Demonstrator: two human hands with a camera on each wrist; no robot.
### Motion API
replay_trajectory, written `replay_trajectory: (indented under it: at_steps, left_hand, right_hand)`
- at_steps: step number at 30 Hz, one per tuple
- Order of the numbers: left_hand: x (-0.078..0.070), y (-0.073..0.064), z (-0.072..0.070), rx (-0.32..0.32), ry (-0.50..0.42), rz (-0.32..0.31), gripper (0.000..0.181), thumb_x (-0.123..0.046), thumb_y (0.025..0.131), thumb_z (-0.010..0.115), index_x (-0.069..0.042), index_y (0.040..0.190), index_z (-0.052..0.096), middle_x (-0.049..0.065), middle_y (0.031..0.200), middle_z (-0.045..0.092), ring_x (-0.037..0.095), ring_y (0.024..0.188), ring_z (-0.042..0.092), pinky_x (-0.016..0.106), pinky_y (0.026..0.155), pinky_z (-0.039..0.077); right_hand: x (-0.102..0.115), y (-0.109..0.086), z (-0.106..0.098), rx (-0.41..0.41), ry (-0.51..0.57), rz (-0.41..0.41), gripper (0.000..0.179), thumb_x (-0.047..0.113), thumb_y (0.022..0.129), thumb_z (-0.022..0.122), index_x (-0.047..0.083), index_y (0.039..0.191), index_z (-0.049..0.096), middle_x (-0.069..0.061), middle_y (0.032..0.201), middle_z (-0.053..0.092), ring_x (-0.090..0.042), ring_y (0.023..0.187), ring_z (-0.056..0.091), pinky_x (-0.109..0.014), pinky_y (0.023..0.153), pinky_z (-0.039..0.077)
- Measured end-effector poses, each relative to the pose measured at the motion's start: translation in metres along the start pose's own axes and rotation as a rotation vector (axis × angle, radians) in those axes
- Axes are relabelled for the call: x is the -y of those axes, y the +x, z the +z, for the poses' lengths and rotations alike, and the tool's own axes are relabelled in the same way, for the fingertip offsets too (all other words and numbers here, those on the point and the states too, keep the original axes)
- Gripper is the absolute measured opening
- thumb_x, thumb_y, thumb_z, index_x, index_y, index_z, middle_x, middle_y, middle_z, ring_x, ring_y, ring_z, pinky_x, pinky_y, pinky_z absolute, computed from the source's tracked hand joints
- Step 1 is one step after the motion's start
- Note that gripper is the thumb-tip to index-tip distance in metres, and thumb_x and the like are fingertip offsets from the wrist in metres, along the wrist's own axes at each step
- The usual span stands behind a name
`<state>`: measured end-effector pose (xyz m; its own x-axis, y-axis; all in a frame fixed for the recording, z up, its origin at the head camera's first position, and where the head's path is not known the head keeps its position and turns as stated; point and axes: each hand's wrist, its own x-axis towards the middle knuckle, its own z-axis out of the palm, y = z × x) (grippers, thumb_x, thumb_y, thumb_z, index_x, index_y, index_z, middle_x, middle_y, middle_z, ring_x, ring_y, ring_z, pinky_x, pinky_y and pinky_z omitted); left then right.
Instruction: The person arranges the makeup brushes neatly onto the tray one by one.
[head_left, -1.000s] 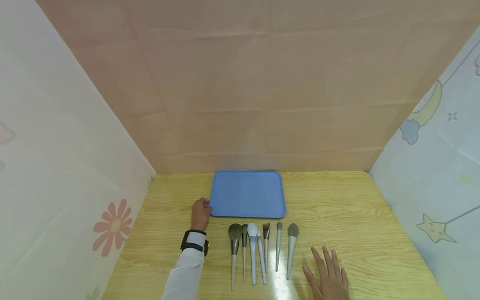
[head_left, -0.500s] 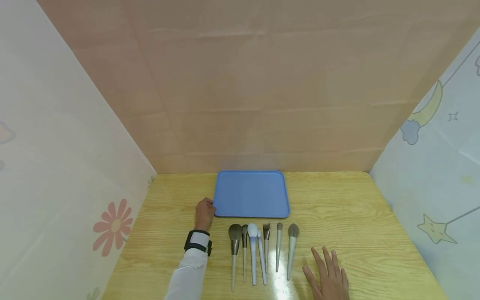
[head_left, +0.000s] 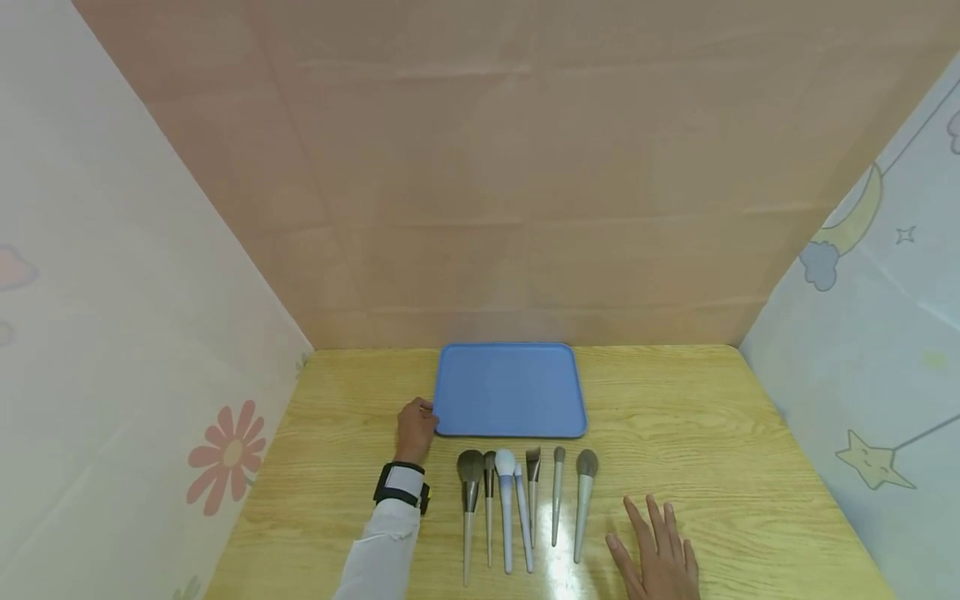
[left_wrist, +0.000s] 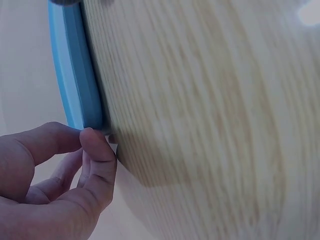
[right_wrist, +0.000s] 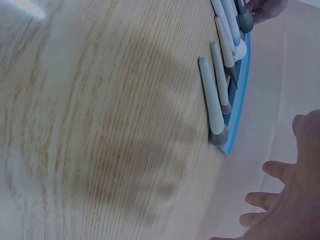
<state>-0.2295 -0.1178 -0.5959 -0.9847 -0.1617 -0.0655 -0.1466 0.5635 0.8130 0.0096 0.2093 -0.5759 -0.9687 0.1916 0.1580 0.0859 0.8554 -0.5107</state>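
– Nearest us, the right hand [head_left: 657, 557], fingers spread, gripping nothing; then seven brushes [head_left: 507, 517] in a row!
– And just past the brush heads, the blue tray [head_left: 510, 390], its near-left corner pinched by the left hand [head_left: 416, 431]! I'd favour small, level nudges, rim clear of those bristles.
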Motion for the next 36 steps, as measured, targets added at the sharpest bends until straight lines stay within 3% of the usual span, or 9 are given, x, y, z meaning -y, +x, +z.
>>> replay_trajectory:
  at_steps: [11, 20, 29, 33, 36]
  left_hand:
    - [-0.003, 0.001, 0.004, 0.004, 0.016, -0.011, 0.022, 0.005, 0.084, 0.063, 0.007, 0.105, 0.066, 0.022, 0.091, 0.07, 0.03, 0.08, 0.067, 0.037, 0.065, 0.053]
    - [-0.005, 0.001, 0.007, 0.018, 0.008, 0.008, 0.021, 0.006, 0.083, 0.063, 0.008, 0.104, 0.065, 0.021, 0.088, 0.069, 0.025, 0.069, 0.065, 0.033, 0.058, 0.051]
    - [-0.008, 0.002, 0.01, 0.034, -0.021, 0.007, 0.022, 0.006, 0.083, 0.063, 0.008, 0.105, 0.065, 0.021, 0.089, 0.068, 0.024, 0.068, 0.064, 0.032, 0.057, 0.051]
    - [-0.009, 0.001, 0.009, 0.038, -0.017, 0.006, 0.022, 0.006, 0.084, 0.063, 0.009, 0.105, 0.064, 0.021, 0.089, 0.068, 0.023, 0.066, 0.063, 0.032, 0.057, 0.051]
    - [-0.01, 0.001, 0.008, 0.037, -0.011, 0.0, 0.022, 0.006, 0.083, 0.062, 0.009, 0.105, 0.064, 0.021, 0.088, 0.068, 0.022, 0.063, 0.062, 0.031, 0.055, 0.05]
  right_hand:
    - [-0.002, -0.001, 0.001, 0.02, 0.003, 0.018, 0.055, 0.039, 0.101, 0.05, 0.013, 0.148, 0.039, -0.029, 0.154, 0.03, -0.044, 0.151, 0.001, -0.079, 0.107, 0.006]
    - [-0.002, -0.001, 0.002, -0.016, -0.001, -0.001, 0.053, 0.037, 0.1, 0.053, 0.015, 0.147, 0.041, -0.028, 0.153, 0.033, -0.043, 0.152, 0.004, -0.078, 0.107, 0.009]
    - [0.002, 0.005, -0.001, 0.008, 0.008, -0.025, 0.053, 0.039, 0.102, 0.048, 0.014, 0.148, 0.039, -0.029, 0.153, 0.032, -0.044, 0.151, 0.005, -0.078, 0.107, 0.009]
    - [0.005, 0.006, 0.0, 0.018, 0.022, -0.025, 0.053, 0.037, 0.102, 0.049, 0.012, 0.148, 0.038, -0.03, 0.153, 0.031, -0.046, 0.15, 0.007, -0.079, 0.105, 0.012]
    - [0.007, 0.009, 0.0, 0.001, 0.01, -0.025, 0.053, 0.035, 0.101, 0.052, 0.007, 0.145, 0.041, -0.03, 0.149, 0.036, -0.051, 0.144, 0.021, -0.078, 0.1, 0.024]
